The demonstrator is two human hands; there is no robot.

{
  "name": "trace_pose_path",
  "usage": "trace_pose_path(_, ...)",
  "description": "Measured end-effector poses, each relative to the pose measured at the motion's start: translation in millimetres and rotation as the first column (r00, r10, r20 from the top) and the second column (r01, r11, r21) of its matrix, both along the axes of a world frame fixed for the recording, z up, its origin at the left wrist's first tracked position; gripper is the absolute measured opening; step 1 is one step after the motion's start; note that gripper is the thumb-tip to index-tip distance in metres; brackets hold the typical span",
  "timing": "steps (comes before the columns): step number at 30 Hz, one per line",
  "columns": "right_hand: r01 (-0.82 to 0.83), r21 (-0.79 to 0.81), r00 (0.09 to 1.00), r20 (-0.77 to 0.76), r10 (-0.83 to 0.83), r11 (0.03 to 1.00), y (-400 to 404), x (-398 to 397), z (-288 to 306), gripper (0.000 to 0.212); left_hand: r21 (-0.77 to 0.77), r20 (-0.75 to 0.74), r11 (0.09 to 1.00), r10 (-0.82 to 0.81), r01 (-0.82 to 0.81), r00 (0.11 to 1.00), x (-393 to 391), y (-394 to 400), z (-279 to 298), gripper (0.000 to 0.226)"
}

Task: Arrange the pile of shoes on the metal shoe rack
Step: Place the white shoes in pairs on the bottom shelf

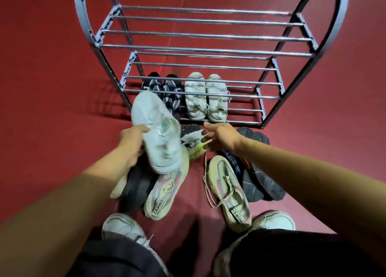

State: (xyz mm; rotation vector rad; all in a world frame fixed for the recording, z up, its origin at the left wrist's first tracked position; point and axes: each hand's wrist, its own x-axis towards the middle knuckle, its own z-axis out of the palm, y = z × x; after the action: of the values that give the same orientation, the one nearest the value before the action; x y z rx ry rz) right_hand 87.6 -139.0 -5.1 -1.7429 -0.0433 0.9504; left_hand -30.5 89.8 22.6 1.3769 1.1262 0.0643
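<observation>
the left hand (133, 139) is gripping a white knit sneaker (157, 130) by its side near the collar, fingers wrapped onto it, holding it up above the floor pile with its toe pointing toward the metal shoe rack (200, 51). the right hand (221, 137) is reaching over a shoe with a studded black sole and yellow-green heel (193, 139) lying on its side just in front of the rack; its fingers are spread and curling around loose white laces there, though it is hard to tell whether they are actually pinching anything. on the rack's lowest tier a pair of black-and-white knit shoes (167, 92) is sitting at the left, touching a pair of white sneakers (205, 97) beside it; the two upper tiers are showing only bare bars. on the red floor (52, 88) near the person's feet, two beige running shoes with printed heel tabs (165, 190) are lying apart, one under the lifted sneaker, the other to the right with its lace trailing. a black shoe (136, 184) is lying at the left of the pile, and dark shoes (259, 180) are stacking up at the right, under the right forearm
</observation>
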Motion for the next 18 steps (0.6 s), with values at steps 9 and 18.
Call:
trace_pose_path(9,-0.194,-0.818,0.255,0.492,0.833,0.542,34,15,-42,0.048,-0.116,-0.014,0.993,0.027,-0.028,1.0,-32,26,-5,0.024)
trace_pose_path(18,-0.183,-0.916,0.009,0.362,0.932,0.357,82,33,-65,0.05,-0.145,0.067,0.989,0.012,-0.003,0.998,8,23,-34,0.046)
